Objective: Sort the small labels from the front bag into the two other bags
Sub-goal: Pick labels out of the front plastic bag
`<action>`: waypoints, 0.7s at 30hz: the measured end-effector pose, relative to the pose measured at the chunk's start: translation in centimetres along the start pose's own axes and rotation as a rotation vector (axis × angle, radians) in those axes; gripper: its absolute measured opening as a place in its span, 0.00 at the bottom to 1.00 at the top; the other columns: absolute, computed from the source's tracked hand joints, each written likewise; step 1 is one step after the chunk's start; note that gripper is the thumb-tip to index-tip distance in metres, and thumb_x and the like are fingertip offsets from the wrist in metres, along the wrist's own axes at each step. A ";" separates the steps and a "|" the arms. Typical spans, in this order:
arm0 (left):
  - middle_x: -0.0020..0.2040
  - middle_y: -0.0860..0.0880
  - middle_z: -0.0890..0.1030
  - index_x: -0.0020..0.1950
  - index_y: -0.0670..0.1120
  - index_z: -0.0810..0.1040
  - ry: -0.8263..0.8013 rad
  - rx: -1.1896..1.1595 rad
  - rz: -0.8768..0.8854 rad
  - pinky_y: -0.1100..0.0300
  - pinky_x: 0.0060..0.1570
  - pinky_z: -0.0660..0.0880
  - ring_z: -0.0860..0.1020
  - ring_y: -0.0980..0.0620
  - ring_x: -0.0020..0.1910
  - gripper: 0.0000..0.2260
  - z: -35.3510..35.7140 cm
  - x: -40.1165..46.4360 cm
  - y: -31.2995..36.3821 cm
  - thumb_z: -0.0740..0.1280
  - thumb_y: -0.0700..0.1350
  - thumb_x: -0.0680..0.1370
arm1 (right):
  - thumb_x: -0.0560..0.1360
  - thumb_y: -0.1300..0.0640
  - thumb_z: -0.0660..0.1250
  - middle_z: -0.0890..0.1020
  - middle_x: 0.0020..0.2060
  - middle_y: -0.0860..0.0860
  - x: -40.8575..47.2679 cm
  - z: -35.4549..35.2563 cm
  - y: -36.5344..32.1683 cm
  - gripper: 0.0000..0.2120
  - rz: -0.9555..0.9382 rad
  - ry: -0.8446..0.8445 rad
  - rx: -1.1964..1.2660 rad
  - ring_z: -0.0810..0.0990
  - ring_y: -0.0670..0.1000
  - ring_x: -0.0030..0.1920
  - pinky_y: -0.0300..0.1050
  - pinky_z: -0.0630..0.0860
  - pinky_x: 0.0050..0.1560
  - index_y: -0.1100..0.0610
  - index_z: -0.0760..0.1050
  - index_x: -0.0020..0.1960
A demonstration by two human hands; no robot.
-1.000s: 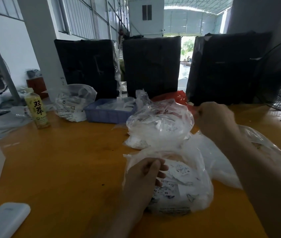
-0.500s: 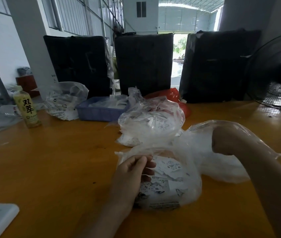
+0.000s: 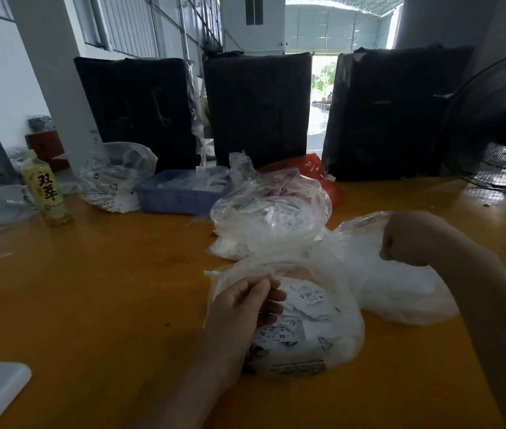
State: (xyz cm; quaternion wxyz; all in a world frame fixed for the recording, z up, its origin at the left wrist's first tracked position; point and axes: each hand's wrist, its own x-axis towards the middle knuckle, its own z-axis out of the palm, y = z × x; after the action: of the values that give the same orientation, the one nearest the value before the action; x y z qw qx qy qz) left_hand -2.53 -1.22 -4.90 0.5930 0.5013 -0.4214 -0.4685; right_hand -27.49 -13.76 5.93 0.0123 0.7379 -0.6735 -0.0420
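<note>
The front bag (image 3: 316, 332), full of small labels (image 3: 307, 297), is seen on the orange counter (image 3: 106, 289) nearest the person. Its open rim is pinched by the curled fingers of the left hand (image 3: 245, 305). The right hand (image 3: 406, 238) is closed in a fist at the mouth of the right bag (image 3: 400, 292); what it holds cannot be told. The rear bag (image 3: 272, 212) is set just behind, touching both
</note>
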 end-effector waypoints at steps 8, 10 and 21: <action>0.53 0.45 0.88 0.57 0.45 0.85 -0.021 -0.083 0.022 0.58 0.48 0.81 0.85 0.48 0.48 0.11 -0.3 0.3 0.2 0.63 0.46 0.85 | 0.78 0.51 0.72 0.79 0.25 0.49 -1.5 -2.0 -1.3 0.13 -0.089 0.129 0.686 0.72 0.46 0.25 0.37 0.68 0.26 0.55 0.83 0.38; 0.56 0.46 0.87 0.61 0.48 0.83 -0.045 -0.107 0.038 0.57 0.49 0.81 0.86 0.48 0.51 0.13 0.0 0.4 0.8 0.67 0.52 0.81 | 0.77 0.52 0.72 0.82 0.30 0.47 -3.2 -2.8 -3.1 0.08 -0.242 -0.041 0.999 0.72 0.44 0.26 0.36 0.70 0.28 0.53 0.87 0.42; 0.55 0.42 0.87 0.52 0.47 0.89 -0.039 -0.214 0.047 0.60 0.51 0.82 0.87 0.47 0.52 0.12 -0.3 -0.3 1.0 0.71 0.52 0.77 | 0.81 0.56 0.67 0.82 0.32 0.49 -5.2 -0.2 -9.2 0.17 -0.481 -0.334 1.020 0.71 0.46 0.27 0.38 0.70 0.29 0.52 0.84 0.35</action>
State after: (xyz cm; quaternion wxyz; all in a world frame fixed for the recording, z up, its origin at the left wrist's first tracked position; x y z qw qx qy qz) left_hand -2.15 -0.80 -3.95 0.6455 0.4160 -0.3921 -0.5065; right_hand -18.83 -7.71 5.65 -0.4606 0.7661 -0.4148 0.1698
